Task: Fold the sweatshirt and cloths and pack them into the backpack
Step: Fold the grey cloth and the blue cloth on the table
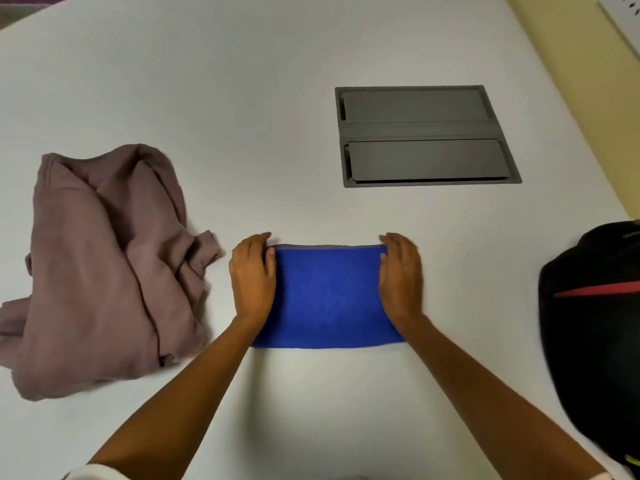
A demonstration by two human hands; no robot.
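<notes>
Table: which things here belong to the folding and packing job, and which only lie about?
Job: blue cloth, under left hand and right hand; sweatshirt, unfolded; backpack.
Not job: grey hatch in table.

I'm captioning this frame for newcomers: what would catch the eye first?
The bright blue cloth at the centre of the white table, with the left hand and right hand flat on its two ends. Next, the crumpled mauve sweatshirt at left and the black backpack at the right edge.
</notes>
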